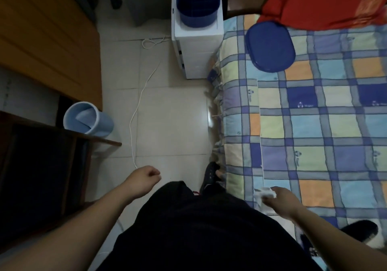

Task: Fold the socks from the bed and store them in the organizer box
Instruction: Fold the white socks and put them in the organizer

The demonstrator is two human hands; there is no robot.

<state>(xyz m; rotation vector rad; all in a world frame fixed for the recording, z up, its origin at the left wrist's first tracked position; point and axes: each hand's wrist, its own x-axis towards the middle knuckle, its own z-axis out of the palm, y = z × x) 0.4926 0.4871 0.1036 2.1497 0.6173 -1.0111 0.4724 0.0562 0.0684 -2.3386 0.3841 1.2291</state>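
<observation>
Right hand (281, 200): over the near edge of the bed (314, 124), fingers curled round a white sock (264, 194); grip closed on it, part of the sock hanging below the fist.

Left hand (144, 178): over the tiled floor (167, 113), apart from the bed, fingers curled into a loose fist; grip holds nothing.

Organizer box (196, 2): dark blue, oval, open at the top, standing on a white drawer cabinet (196, 52) just beside the head end of the bed. Whether it holds anything cannot be told.

Lid (270, 46): dark blue, oval, lying flat on the checked bedspread near the cabinet, touching the edge of a red cloth (314, 0).

Dark sock (360, 230): black with a white part, on the bed at the lower right, partly behind the right forearm.

Other items: pale blue bin (88, 120) on the floor at left; white cable (138, 107) trailing across the tiles; black shoe (211, 174) against the bed skirt.
</observation>
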